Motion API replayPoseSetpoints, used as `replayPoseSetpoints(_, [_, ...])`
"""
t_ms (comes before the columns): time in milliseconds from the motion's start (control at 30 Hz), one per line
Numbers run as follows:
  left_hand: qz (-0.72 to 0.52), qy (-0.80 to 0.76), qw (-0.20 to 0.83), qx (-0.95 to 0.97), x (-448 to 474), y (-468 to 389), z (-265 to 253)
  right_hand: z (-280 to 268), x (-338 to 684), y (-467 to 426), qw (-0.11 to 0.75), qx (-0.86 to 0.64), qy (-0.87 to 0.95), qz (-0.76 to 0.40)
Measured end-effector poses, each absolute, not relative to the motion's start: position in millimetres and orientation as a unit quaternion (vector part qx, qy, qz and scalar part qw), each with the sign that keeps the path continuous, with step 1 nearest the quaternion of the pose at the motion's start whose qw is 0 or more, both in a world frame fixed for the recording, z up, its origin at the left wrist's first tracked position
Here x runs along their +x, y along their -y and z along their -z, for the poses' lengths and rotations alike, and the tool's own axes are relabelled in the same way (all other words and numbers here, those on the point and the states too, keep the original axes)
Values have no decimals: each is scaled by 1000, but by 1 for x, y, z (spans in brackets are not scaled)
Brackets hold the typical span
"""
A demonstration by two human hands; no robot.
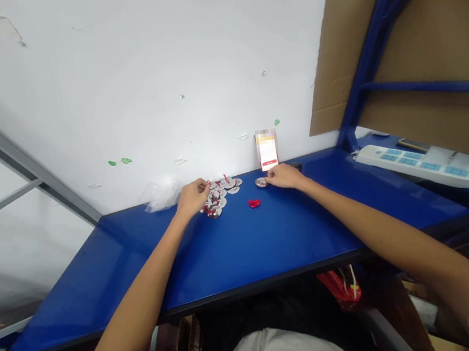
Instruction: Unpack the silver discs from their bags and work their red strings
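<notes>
Many round discs (220,194) with red loops lie piled on the blue table (236,255). At their nine o'clock is the left hand (193,196), fingers curled, its grip unclear. Red cords (254,203) lie toward four. At three, the right hand (285,176) has fingertips on a separate disc (260,182); whether pinched, I cannot tell. At two stands a lit phone (268,153).

This looks like a workshop: a blue table (243,248) against a scuffed white wall (140,67), a blue metal frame (366,48) with cardboard (326,67), a power strip (419,166), piled round discs (219,195).
</notes>
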State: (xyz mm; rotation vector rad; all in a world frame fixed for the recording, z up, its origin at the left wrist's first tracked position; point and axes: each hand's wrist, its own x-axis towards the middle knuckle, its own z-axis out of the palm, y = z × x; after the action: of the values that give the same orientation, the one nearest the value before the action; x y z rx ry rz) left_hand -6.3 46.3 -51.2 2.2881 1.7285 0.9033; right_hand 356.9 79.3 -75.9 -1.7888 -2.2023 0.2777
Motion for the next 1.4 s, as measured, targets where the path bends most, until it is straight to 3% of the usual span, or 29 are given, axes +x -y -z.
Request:
replayPoseSetpoints(200, [-200, -537, 36, 819, -15, -52, 57, 73, 357, -76, 155, -619, 766, -80])
replayPoseSetpoints(433, [-225, -526, 32, 820, -15, -55, 61, 56, 340, -54, 303, -594, 745, -27])
replayPoseSetpoints(500, [-298, -517, 85, 798, -10, -51, 58, 53, 330, -45, 321, -562, 761, -40])
replayPoseSetpoints(633, [-446, -460, 294, 709, 11, -37, 51, 55, 307, -29, 355, -459, 808, -108])
replayPoseSetpoints(833, [-505, -364, 494, 607, 48, -11, 49, 62, 278, -10, 428, -303, 820, -228])
replayPoseSetpoints(1000, [-506, -342, 540, 579, 61, 0, 49, 55, 278, -1, 474, -299, 802, -205])
replayPoseSetpoints(1400, [-431, -329, 563, 623, 66, 9, 49, 55, 279, 6, 429, -329, 834, -111])
